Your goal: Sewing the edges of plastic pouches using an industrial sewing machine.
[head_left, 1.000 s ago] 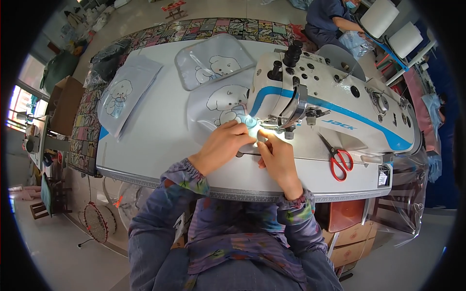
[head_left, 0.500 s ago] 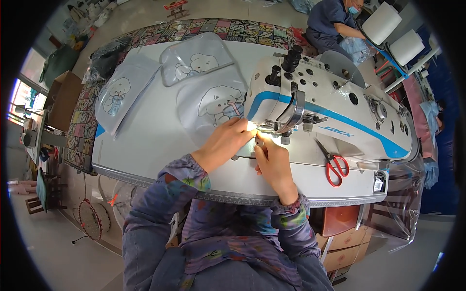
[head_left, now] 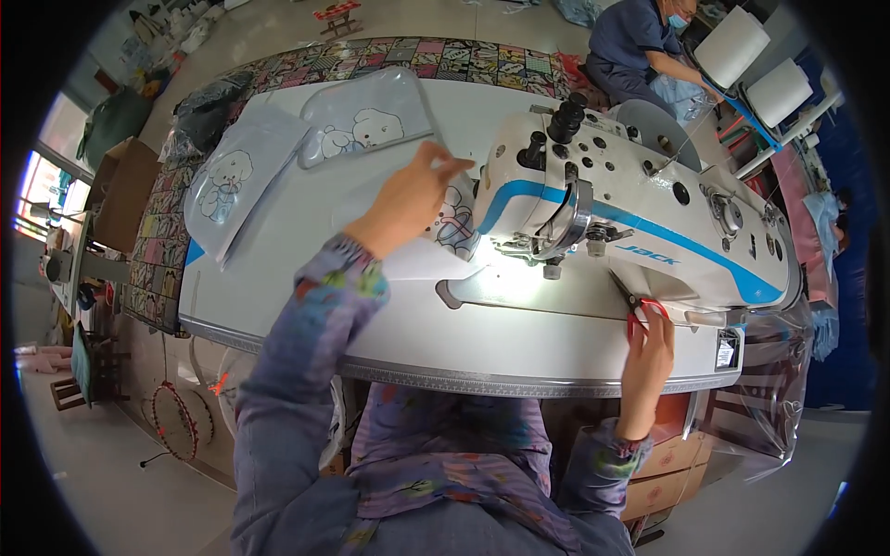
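My right hand (head_left: pixel 649 355) has its fingers on the red handles of a small pair of scissors (head_left: pixel 634 302), whose dark blades rest on the white sewing table. Fingertips drawn together, my left hand (head_left: pixel 408 204) is above a pale grey panel (head_left: pixel 454 227) printed with a white puppy; whatever it pinches is too small to make out. The hand and wrist hide part of that panel, which lies left of the needle area of a white and blue sewing machine (head_left: pixel 630 199). The machine's lamp brightly lights the bare metal bed plate (head_left: pixel 519 285).
Farther back lies a pouch-shaped grey piece (head_left: pixel 371 116) with the same print, and a stack of printed panels (head_left: pixel 227 181) is at left. White thread cones (head_left: pixel 732 44) stand at upper right. A person (head_left: pixel 640 46) in dark clothes works beyond the table.
My hands have parted from beside the needle. The left moved up and left, over the panel, which has shifted and looks bent. The right went to the scissors.
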`<control>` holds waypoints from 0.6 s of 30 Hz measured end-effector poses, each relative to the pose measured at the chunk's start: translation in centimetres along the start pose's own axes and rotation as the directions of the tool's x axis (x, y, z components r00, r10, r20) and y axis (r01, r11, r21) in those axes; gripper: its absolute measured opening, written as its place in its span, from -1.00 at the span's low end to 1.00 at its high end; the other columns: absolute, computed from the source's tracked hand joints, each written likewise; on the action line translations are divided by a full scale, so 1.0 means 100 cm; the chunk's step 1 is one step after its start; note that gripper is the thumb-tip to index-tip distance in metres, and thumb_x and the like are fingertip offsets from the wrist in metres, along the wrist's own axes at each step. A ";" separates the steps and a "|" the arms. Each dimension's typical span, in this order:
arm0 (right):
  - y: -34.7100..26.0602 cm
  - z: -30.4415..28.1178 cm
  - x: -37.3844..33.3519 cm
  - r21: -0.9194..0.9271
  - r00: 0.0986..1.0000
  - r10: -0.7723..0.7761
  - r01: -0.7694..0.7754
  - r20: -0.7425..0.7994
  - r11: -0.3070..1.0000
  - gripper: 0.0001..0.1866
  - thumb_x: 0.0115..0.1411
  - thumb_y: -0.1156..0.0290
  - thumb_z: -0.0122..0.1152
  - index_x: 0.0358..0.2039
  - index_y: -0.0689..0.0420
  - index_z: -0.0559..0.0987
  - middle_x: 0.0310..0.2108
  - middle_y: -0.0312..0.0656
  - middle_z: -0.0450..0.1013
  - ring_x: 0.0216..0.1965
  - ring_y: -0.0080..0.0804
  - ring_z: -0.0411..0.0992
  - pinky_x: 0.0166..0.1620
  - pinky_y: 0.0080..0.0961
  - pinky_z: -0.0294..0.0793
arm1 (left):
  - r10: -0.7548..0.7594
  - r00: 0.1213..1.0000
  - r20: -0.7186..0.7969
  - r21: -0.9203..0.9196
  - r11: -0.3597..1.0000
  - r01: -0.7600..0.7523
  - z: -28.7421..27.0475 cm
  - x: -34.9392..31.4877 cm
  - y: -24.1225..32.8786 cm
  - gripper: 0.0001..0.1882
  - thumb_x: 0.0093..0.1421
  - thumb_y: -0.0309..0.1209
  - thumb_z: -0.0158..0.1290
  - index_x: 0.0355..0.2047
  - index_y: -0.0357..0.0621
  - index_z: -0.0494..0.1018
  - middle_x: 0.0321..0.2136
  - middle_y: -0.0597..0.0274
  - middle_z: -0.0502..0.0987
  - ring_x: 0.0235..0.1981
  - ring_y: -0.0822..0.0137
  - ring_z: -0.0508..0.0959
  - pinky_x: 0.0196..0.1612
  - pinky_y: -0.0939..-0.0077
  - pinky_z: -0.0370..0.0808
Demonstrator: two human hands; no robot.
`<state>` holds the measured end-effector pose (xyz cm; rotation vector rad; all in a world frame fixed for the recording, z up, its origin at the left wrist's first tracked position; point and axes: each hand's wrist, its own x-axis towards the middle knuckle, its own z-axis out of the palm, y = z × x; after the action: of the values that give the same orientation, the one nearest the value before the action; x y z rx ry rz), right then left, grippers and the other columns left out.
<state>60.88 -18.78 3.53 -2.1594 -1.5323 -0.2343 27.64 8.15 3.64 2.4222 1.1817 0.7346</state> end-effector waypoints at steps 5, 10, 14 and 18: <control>0.015 0.000 0.003 -0.136 0.983 0.019 0.005 0.181 0.991 -0.49 0.35 0.59 0.12 0.31 0.19 0.44 0.09 0.10 0.50 0.14 0.22 0.45 0.17 -0.05 0.46 | 0.365 0.931 0.016 0.167 0.917 -0.362 0.023 0.025 -0.006 -0.66 0.08 -0.55 0.15 -0.10 -0.10 0.67 0.23 0.07 0.41 -0.10 -0.03 0.63 -0.11 0.09 0.66; -0.010 -0.022 0.011 0.265 0.860 -0.067 -0.081 0.506 0.961 -0.47 0.25 0.66 0.24 0.25 0.20 0.51 -0.05 -0.02 0.58 -0.09 -0.13 0.60 -0.02 -0.30 0.58 | 0.018 0.978 0.206 0.624 0.768 -0.145 -0.062 -0.011 -0.057 -0.88 0.06 -0.47 0.22 -0.38 -0.09 0.70 0.24 0.04 0.41 -0.08 -0.03 0.63 -0.12 0.11 0.65; -0.075 -0.002 -0.012 0.739 0.628 -0.390 -0.596 0.673 0.316 -0.33 0.31 0.65 0.20 0.44 0.12 0.38 -0.10 -0.24 0.54 -0.25 -0.63 0.45 -0.22 -0.70 0.43 | -0.081 0.975 0.209 0.471 0.882 -0.027 -0.138 -0.074 -0.099 -0.93 0.14 -0.42 0.25 -0.37 -0.10 0.61 0.12 0.08 0.47 -0.12 -0.07 0.61 -0.09 0.09 0.60; -0.189 0.031 -0.016 0.598 0.483 -0.596 -0.801 0.641 -0.006 -0.39 0.50 0.26 0.20 0.47 0.10 0.28 -0.10 -0.29 0.45 -0.29 -0.60 0.39 -0.23 -0.63 0.44 | -0.193 0.970 0.150 0.338 0.932 0.133 -0.146 -0.103 -0.091 -0.73 0.19 -0.37 0.29 -0.13 -0.08 0.50 0.02 0.11 0.49 -0.10 -0.10 0.60 -0.10 0.04 0.57</control>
<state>42.46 -13.78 5.53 -0.8237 -0.9541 1.9380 8.12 6.48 7.70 2.5392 1.5060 0.2757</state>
